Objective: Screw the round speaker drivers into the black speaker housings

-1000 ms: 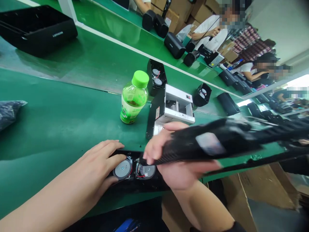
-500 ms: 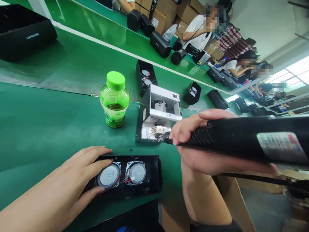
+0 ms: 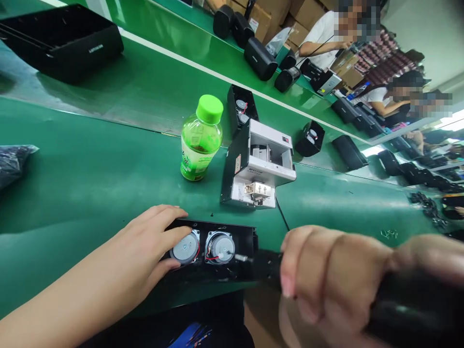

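Fingers of our left hand (image 3: 150,246) are spread wide across the left end of the black case (image 3: 246,239), thumb and forefinger straddling the left speaker (image 3: 184,249), as they were half a second ago; those of our right hand (image 3: 326,275) are wrapped tightly round a black power driver (image 3: 268,267). That driver is what has changed: its nose stood at the front of the grey machine (image 3: 268,174), and now its blurred bit points in over the case towards the right speaker (image 3: 222,249). We judge this a turn from fetching to fastening, with the case needing to stay put; whether the tip touches anything, we cannot tell. The case lies along the near edge of the green surface (image 3: 108,183). Beyond it, nearer the far edge, stand the machine and, to its left, a green-capped bottle (image 3: 197,152); a plastic bag (image 3: 14,164) lies at the left. Past the far edge sits a larger open shell (image 3: 72,53).
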